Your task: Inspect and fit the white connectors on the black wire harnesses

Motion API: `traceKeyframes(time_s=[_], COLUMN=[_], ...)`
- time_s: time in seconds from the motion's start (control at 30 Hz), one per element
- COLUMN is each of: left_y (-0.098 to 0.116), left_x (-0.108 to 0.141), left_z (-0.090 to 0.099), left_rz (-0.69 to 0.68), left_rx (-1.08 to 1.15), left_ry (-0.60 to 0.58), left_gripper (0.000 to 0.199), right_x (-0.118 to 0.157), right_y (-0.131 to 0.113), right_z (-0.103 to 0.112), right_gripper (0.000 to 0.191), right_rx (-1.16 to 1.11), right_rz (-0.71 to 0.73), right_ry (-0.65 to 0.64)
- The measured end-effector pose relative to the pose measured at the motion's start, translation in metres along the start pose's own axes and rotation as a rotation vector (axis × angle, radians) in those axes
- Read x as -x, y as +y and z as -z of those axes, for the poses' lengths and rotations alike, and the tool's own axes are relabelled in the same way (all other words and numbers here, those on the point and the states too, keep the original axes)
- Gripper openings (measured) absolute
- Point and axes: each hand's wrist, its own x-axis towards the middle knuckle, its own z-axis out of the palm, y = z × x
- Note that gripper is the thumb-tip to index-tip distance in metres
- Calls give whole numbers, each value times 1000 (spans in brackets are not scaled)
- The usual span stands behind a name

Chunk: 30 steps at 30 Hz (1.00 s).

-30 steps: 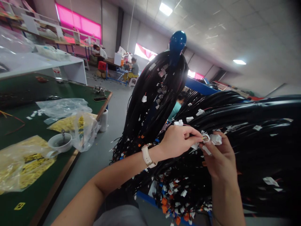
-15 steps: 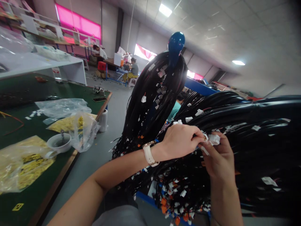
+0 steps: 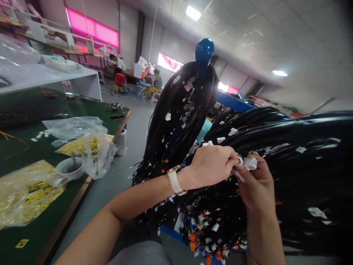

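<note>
My right hand (image 3: 259, 184) pinches a white plastic connector (image 3: 250, 163) between thumb and fingers, in front of the hanging harnesses. From the left, my left hand (image 3: 211, 165), with a white-strapped watch (image 3: 174, 180) on its wrist, meets it. Its thumb and fingertips are pressed together at the connector's near end; what lies between them is too small to make out. Thick black wire harnesses (image 3: 303, 132) hang behind both hands, with many white connectors along them. Below, a cluster of white, orange and blue connectors (image 3: 204, 228) dangles at the cable ends.
A blue rounded post top (image 3: 204, 49) rises above a harness bundle. On the green-topped table (image 3: 91, 99) at left are a white bowl (image 3: 70, 168), plastic bags of yellow parts (image 3: 33, 195) and a phone (image 3: 117, 117). People sit at benches farther back.
Both hands stay nearly in place at the connector, with only slight finger movement. The view has shifted a little.
</note>
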Motion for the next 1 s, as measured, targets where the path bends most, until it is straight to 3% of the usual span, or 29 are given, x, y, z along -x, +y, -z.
traceKeyframes(time_s=[0.23,0.5,1.0], left_y=[0,-11,-14], left_x=[-7,-21,-23], left_z=[2,8,-2], left_rz=[22,67,14], left_rx=[12,321,266], left_ry=[-16,-208,-164], left_gripper=[13,21,12], right_x=[-1,-4,-9], right_y=[1,0,4], right_z=[1,2,13], right_gripper=[45,43,46], right_rx=[13,36,166], right_rz=[24,17,92], right_ry=[3,-2,-10])
